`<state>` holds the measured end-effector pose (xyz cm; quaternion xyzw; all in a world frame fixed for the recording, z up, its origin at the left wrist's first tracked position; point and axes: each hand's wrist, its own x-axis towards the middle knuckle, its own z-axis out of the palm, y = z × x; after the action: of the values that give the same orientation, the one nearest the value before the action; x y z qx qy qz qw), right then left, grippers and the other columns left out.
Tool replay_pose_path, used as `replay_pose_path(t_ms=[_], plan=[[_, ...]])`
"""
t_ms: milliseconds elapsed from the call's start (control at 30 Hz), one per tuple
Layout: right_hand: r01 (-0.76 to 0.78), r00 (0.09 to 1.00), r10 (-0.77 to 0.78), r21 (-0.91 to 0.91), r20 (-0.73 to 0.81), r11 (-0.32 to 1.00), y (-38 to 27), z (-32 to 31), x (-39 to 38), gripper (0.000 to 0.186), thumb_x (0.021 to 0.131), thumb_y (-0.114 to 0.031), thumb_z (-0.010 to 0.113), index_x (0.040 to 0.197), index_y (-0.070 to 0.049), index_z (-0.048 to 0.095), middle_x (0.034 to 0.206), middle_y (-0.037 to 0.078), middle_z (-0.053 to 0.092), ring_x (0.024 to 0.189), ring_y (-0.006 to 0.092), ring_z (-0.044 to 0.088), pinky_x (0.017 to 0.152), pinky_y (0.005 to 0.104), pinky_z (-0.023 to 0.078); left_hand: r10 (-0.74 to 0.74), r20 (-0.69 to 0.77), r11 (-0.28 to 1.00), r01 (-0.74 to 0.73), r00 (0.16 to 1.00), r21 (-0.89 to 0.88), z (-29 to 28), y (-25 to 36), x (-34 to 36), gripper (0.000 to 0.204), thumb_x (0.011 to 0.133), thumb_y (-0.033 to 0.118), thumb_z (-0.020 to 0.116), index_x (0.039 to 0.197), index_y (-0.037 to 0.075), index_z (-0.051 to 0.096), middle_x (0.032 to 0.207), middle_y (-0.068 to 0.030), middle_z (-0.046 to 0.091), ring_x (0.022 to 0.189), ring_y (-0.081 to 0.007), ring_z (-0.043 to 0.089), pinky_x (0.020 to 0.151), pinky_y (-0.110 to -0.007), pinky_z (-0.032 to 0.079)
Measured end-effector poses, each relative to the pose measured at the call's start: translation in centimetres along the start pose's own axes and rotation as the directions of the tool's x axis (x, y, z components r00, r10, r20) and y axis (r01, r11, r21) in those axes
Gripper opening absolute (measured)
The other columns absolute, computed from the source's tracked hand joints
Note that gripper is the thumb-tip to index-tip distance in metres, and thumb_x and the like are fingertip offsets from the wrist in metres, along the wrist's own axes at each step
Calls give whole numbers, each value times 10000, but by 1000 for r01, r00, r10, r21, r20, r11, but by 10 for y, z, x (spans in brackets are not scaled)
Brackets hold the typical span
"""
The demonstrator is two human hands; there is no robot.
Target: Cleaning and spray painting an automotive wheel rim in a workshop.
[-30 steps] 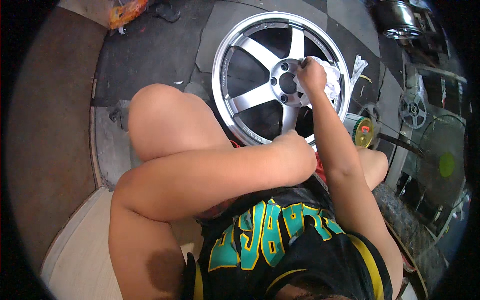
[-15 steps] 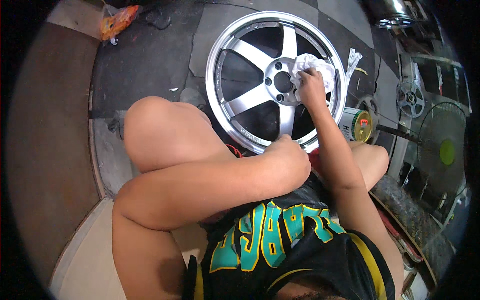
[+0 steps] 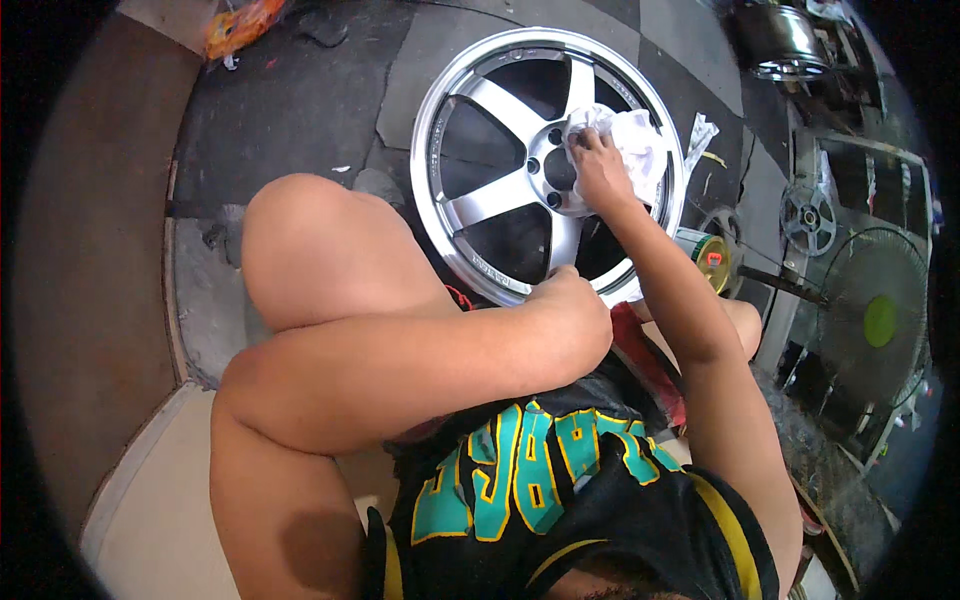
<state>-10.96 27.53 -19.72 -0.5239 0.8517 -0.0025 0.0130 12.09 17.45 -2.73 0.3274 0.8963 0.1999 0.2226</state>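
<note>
A silver six-spoke wheel rim (image 3: 490, 207) stands before me, its spoked face toward me. My right hand (image 3: 600, 165) is closed on a white cloth (image 3: 643, 150) and presses it to the hub, just right of the centre hole. The cloth covers part of the right-hand spokes. At the near edge of the rim, my left hand (image 3: 575, 305) is closed around the lip by the lowest spoke. Its fingertips are mostly hidden behind the hand and the rim.
A tin can (image 3: 712, 260) stands right of the rim, by a fan (image 3: 875, 320) with a green centre. Another shiny wheel (image 3: 785, 45) lies at the far right, and a small spoked wheel (image 3: 808, 220) is nearer. An orange plastic bag (image 3: 240, 28) lies far left.
My right hand has moved slightly left with the cloth, closer to the centre hole. My left hand keeps its hold on the rim's near edge. The whole view has shifted a little.
</note>
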Motion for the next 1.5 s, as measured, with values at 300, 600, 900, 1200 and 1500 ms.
replay_pose_path(t_ms=[300, 600, 900, 1200, 1500], plan=[[-214, 957, 209, 1, 203, 977, 5, -8, -8, 469, 794, -34, 616, 1249, 39, 702, 1177, 290, 683, 1103, 442, 650, 962, 464, 537, -85, 39, 996, 85, 996, -18, -3, -6, -8, 244, 969, 188, 579, 1095, 67, 750, 1033, -110, 748, 1028, -282, 713, 867, -434, 514], [-442, 858, 513, 542, 23, 715, -16, -24, -36, 486, 846, -111, 682, 1315, 19, 670, 1295, 206, 670, 1077, 334, 670, 949, 397, 552, -65, 95, 997, 69, 993, -45, -5, -6, -12, 240, 968, 187, 575, 1090, 74, 749, 1045, -118, 739, 1029, -283, 701, 869, -433, 504], [-358, 894, 428, 365, -132, 860, 1, -2, -26, 453, 789, -21, 629, 1230, 10, 728, 1260, 235, 693, 1172, 420, 637, 1050, 455, 499, -95, -21, 995, 95, 995, -22, 1, -8, -10, 223, 970, 176, 557, 1054, 71, 734, 1004, -124, 723, 979, -291, 702, 842, -446, 506], [-412, 911, 333, 525, 243, 745, -82, -6, -2, 427, 833, -137, 653, 1243, -15, 660, 1088, 272, 726, 955, 498, 692, 917, 521, 550, -58, 43, 998, 56, 997, 41, 3, -6, 5, 239, 957, 252, 616, 1096, 81, 708, 1013, -130, 713, 992, -303, 696, 812, -440, 504], [155, 962, -90, -243, 260, 957, 6, -39, 4, 147, 855, -192, 693, 956, -126, 778, 969, 108, 768, 1081, 272, 696, 885, 429, 552, -108, 88, 994, 106, 990, 22, 2, -15, 24, 374, 895, 377, 741, 1114, 77, 702, 1038, -135, 718, 1000, -317, 703, 823, -445, 514]])
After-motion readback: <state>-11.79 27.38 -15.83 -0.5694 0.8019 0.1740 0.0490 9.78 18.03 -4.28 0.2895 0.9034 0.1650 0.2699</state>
